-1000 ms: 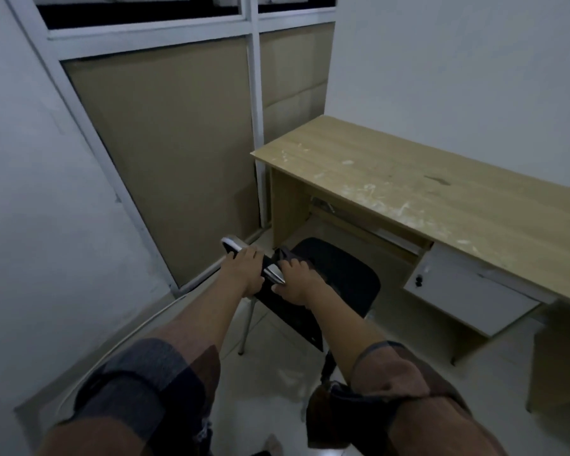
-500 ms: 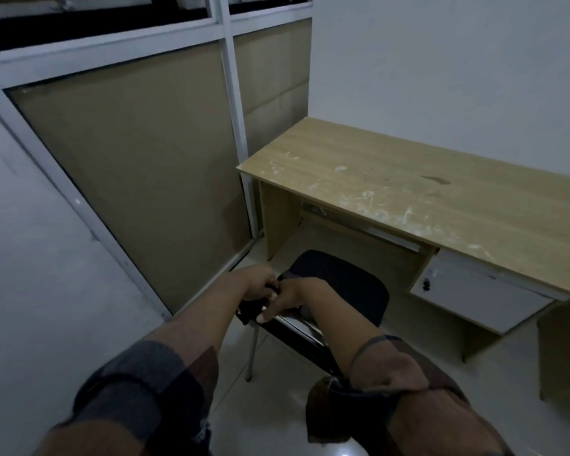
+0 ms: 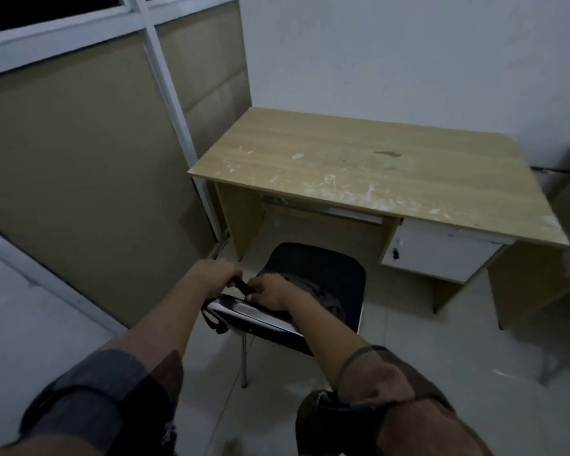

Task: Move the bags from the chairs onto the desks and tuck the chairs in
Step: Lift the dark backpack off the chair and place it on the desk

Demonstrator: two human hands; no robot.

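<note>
So far only the chair work is under way, as far as this view shows. Both hands are on the top rail of the chair [image 3: 313, 278]: the left hand [image 3: 213, 274] has its fingers curled over a dark bar or strap at the rail's left end, and the right hand [image 3: 272, 291] has its fingers wrapped over the rail just beside it, the two almost touching. A dark strap loop [image 3: 211, 319] hangs off the rail's left corner; whether it belongs to a bag I cannot tell. No bag is plainly visible: the seat looks dark and bare, and the tabletop [image 3: 369, 166] carries only pale scuffs and a dark stain. So the bag step for this desk is either done elsewhere or not shown. The chair stands in front of the knee space, near the white drawer [image 3: 441, 255], with its seat not yet under the tabletop, so tucking it in is what remains here, along with any other chairs out of view.

Compared with half a second ago, the view has swung so the desk sits more squarely ahead and the chair now lines up with the opening instead of standing angled off to the left. The hands have kept their place on the rail, close together, and the seat appears closer to the desk's front edge.
</note>
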